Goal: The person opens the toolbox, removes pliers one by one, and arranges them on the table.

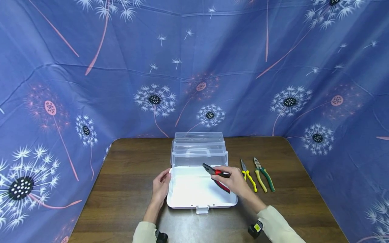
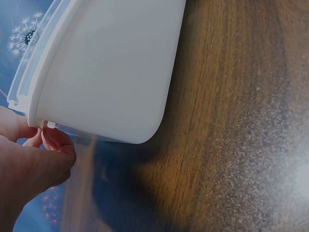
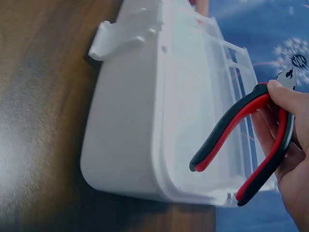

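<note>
A white plastic storage box (image 1: 189,194) stands on the table with its clear lid (image 1: 199,160) swung back. My left hand (image 1: 161,189) grips the box's left rim near the back corner; in the left wrist view, thumb and fingertips pinch the edge beside the hinge. Over the right part of the box, my right hand (image 1: 235,180) holds red-and-black combination pliers (image 3: 226,126) near the pivot. Their dark head points up and left in the head view, and the handles are spread apart. The box's white inside shows beneath them.
To the right of the box lie yellow-handled long-nose pliers (image 1: 252,180) and green-and-yellow combination pliers (image 1: 268,179), heads away from me. A front latch (image 1: 202,210) sticks out from the box. Blue dandelion-print cloth (image 1: 243,84) hangs behind and beside the wooden table (image 1: 127,175).
</note>
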Demonstrator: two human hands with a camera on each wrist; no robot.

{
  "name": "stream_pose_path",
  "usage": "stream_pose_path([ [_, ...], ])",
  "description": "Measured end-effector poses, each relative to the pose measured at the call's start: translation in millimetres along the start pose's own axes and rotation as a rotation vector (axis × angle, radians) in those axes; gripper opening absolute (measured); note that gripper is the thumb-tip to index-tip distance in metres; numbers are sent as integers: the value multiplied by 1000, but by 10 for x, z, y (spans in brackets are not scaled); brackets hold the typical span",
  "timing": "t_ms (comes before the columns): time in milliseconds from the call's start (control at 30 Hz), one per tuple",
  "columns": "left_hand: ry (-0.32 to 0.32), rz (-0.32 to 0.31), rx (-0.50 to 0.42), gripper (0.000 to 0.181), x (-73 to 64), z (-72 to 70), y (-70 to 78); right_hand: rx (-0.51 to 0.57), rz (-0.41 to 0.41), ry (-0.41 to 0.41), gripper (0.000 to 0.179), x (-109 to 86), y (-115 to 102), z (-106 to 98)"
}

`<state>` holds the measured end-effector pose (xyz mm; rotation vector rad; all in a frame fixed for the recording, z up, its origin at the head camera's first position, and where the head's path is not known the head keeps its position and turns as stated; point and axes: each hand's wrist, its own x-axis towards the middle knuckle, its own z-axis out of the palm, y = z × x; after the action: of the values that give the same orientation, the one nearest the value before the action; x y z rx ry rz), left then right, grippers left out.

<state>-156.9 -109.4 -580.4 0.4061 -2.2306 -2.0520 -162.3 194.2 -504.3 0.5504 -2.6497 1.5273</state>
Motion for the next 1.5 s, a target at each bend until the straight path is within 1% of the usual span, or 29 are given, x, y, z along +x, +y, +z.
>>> stream_pose_path([
  [100, 2, 0, 2, 34, 0, -6, 0, 20, 32, 51, 30, 21, 18, -105],
  [267, 8, -13, -6, 33, 7, -12, -2, 15, 51, 132, 34, 36, 89, -282],
  [400, 12, -14, 0, 34, 10, -5, 1, -14, 121, 183, 37, 29, 173, -426],
  [500, 12, -10, -1, 33, 16, -6, -3, -11, 178, 212, 39, 21, 237, -531],
  [767, 12, 7, -21, 33, 29, -8, -4, 149, 277, 251, 47, 7, 458, -795],
  [967, 10, 12, -26, 33, 14, -2, 4, 209, 307, 285, 51, -33, 667, -1009],
  [1100, 15, 10, -22, 33, 2, -5, 17, 328, 324, 312, 50, -58, 788, -1139],
  [1167, 18, 15, -22, 33, -1, -3, 19, 361, 339, 329, 49, -82, 852, -1208],
  [1233, 18, 15, -29, 33, 1, -2, 18, 371, 358, 342, 48, -108, 923, -1277],
  [1367, 14, 28, -43, 33, 6, 1, 9, 354, 390, 360, 48, -141, 1072, -1405],
  [1433, 12, 19, -37, 33, -21, 4, 77, 350, 402, 367, 50, -155, 1136, -1458],
  [1500, 13, 23, -35, 33, -28, 7, 87, 317, 416, 373, 50, -176, 1186, -1505],
])
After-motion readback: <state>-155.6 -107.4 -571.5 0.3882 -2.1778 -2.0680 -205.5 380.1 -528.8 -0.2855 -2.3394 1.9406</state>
